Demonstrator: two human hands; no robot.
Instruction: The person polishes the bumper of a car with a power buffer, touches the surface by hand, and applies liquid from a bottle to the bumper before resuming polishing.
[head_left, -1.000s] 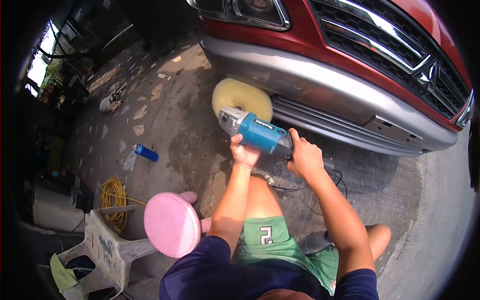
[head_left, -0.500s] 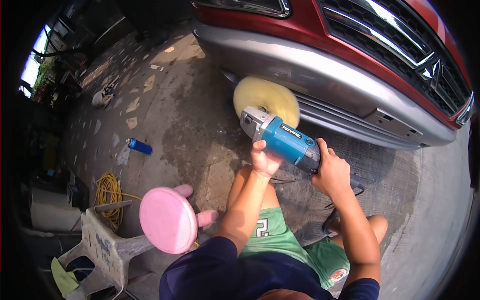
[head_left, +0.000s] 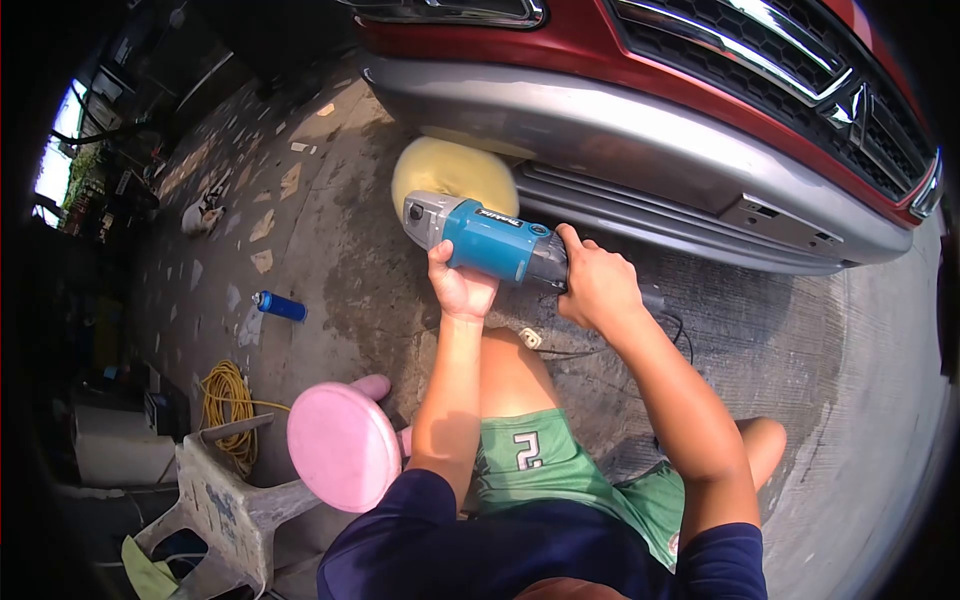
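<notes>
A teal and black power polisher (head_left: 490, 243) with a silver head carries a round yellow pad (head_left: 455, 178), which looks blurred. My left hand (head_left: 462, 288) supports the body from below, close to the head, its thumb up along the side. Around the black rear handle are the fingers of my right hand (head_left: 598, 283). The pad is by the lower edge of the silver bumper (head_left: 600, 125) of a red car; whether they touch is unclear.
A pink round stool (head_left: 342, 446) stands left of my legs, beside a worn grey plastic stool (head_left: 235, 510). Coiled yellow cable (head_left: 228, 410) and a blue can (head_left: 281, 306) lie on the floor. A black cord runs behind the polisher.
Both hands and the polisher have moved left along the bumper. The car appears slightly shifted in view, and a pale plug-like piece now shows near my knee.
</notes>
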